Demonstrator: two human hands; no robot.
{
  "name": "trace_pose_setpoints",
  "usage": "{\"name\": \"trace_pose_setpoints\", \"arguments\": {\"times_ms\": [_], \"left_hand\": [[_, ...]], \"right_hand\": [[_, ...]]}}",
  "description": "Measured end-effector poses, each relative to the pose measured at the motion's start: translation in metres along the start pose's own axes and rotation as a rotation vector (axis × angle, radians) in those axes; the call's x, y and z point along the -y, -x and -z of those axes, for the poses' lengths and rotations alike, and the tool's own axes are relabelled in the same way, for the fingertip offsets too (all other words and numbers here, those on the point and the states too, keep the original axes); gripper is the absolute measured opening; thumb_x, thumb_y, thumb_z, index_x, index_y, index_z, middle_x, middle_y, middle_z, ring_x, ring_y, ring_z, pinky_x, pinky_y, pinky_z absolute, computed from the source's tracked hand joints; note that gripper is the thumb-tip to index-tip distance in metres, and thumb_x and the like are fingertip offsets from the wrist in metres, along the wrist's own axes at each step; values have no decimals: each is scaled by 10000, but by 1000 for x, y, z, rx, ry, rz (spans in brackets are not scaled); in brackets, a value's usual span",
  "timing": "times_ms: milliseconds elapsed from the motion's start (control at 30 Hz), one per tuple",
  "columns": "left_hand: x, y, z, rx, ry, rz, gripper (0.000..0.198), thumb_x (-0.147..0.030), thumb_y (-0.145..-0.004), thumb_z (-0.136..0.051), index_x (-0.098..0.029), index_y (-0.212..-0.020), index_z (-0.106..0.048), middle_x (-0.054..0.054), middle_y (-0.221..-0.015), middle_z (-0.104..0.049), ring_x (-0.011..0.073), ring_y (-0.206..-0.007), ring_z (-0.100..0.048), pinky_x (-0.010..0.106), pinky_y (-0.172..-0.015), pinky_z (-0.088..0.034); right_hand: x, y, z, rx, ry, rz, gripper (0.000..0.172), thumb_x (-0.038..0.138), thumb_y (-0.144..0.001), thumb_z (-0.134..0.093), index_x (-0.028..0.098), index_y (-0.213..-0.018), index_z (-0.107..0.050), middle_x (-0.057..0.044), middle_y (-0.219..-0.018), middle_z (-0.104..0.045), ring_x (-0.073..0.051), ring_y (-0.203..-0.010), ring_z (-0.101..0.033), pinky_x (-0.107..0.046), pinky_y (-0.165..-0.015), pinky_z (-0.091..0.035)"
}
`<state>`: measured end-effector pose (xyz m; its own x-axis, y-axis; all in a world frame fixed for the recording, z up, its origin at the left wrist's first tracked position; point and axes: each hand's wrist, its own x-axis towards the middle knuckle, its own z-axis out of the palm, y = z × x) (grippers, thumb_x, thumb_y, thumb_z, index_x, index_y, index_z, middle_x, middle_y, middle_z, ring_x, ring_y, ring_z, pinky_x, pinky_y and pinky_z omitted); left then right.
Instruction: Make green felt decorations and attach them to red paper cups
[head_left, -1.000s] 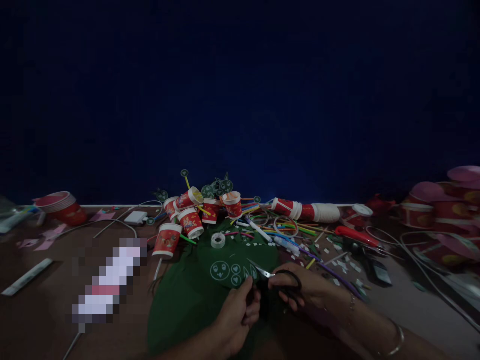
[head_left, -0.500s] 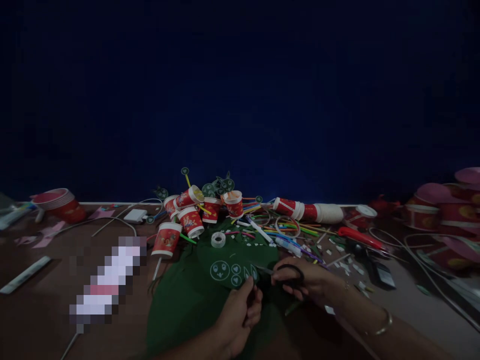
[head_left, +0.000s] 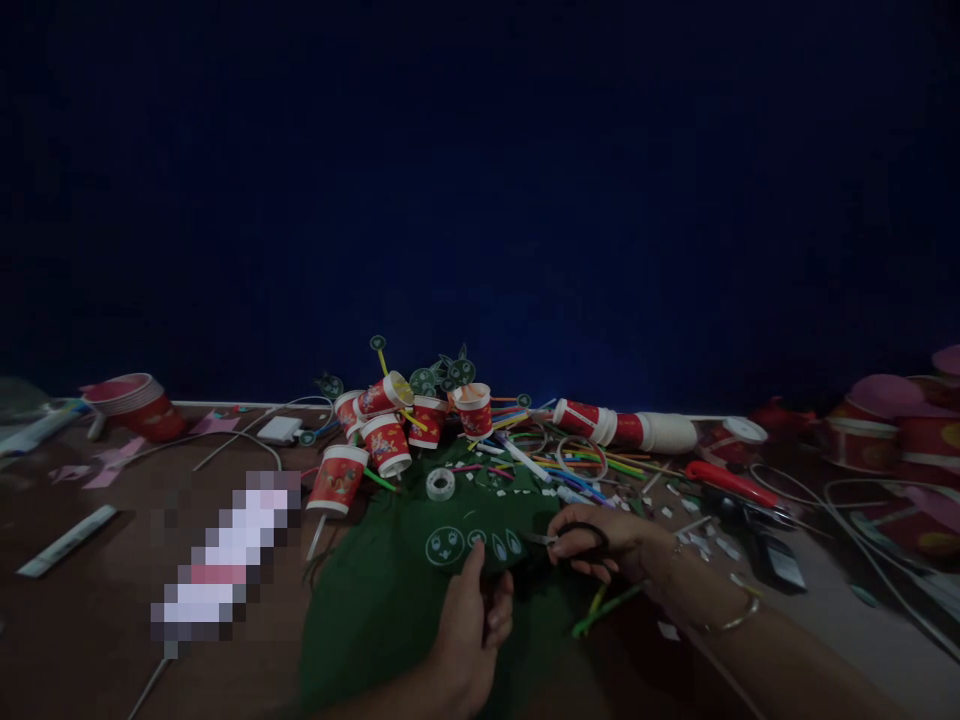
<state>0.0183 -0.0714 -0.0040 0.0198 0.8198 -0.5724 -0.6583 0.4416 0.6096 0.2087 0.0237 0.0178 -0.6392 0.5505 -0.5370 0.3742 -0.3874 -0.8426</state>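
My left hand [head_left: 469, 610] pinches a dark green paper piece [head_left: 445, 548] between thumb and fingers. White outlines on it show a round face, a heart in a circle and two pointed ears. The thumb lies over part of the circles. In my right hand [head_left: 604, 545] is a pair of black-handled scissors [head_left: 541, 539], fingers through the loops. Its blades point left, with the tip close beside the ear drawings; whether it touches the paper I cannot tell. Beneath the hands spreads a larger green sheet [head_left: 360, 620].
Red paper cups [head_left: 337, 480] cluster behind the sheet, near a tape roll [head_left: 440, 485]. Coloured straws and white scraps lie at centre right, with a stack of cups [head_left: 645, 432] behind. A red-handled tool [head_left: 724, 480] lies right. A blurred-out object [head_left: 232, 550] sits left.
My left thumb has shifted left on the paper, from the ears to the circles. The scissors have drawn slightly away from the ear drawings. The whole view has shifted a little.
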Motion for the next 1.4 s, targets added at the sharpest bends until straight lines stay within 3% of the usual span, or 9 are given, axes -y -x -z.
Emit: {"name": "trace_pose_setpoints", "arguments": {"times_ms": [200,433,667,833,1033,1233,1400], "left_hand": [[0,1,0,-21,-1,-34,385,-457,-711,-644,-143,-612,-445,-12,-495,-532,-6,-343,-252,158,-376,-92],[2,1,0,-38,2,-61,373,-443,-693,-671,-148,-653,-445,-21,-506,-538,-4,-350,-269,159,-395,-120],[1,2,1,20,0,-66,397,-479,-682,-671,-149,-663,-451,-17,-528,-539,-5,-356,-250,167,-388,-86],[1,0,2,20,13,-57,397,-486,-686,-664,-151,-674,-450,-13,-525,-546,-1,-353,-257,164,-389,-90],[1,-1,1,9,19,-57,423,-489,-648,-692,-152,-632,-436,-21,-490,-531,-7,-347,-249,161,-392,-92],[-1,1,-1,17,-7,-67,406,-492,-675,-669,-149,-641,-456,-10,-531,-550,-5,-348,-257,173,-390,-102],[-1,2,-1,30,-12,-67,410,-494,-676,-669,-149,-642,-451,-19,-527,-538,-6,-347,-247,176,-390,-94]], "right_hand": [[17,-11,13,202,96,-36,259,343,-696,-674,114,-818,-655,47,-486,-586,-33,-296,-466,-104,-255,-272],[47,-15,24,306,290,-155,332,382,-683,-707,131,-894,-653,21,-534,-656,-80,-350,-555,-116,-273,-352],[58,-33,28,452,246,-148,389,342,-634,-745,106,-930,-658,12,-538,-659,-87,-381,-578,-120,-318,-394],[49,-44,32,430,185,-95,357,321,-633,-733,91,-901,-678,37,-489,-613,-65,-365,-530,-120,-326,-401],[37,-45,37,390,241,-49,325,325,-699,-678,100,-933,-678,46,-480,-598,-35,-316,-490,-87,-244,-246],[41,-41,27,419,198,-56,316,353,-711,-665,95,-893,-669,35,-502,-606,-46,-350,-522,-92,-278,-285],[41,-42,23,378,192,-47,271,341,-710,-652,102,-835,-677,45,-464,-580,-40,-315,-483,-97,-254,-231]]}}
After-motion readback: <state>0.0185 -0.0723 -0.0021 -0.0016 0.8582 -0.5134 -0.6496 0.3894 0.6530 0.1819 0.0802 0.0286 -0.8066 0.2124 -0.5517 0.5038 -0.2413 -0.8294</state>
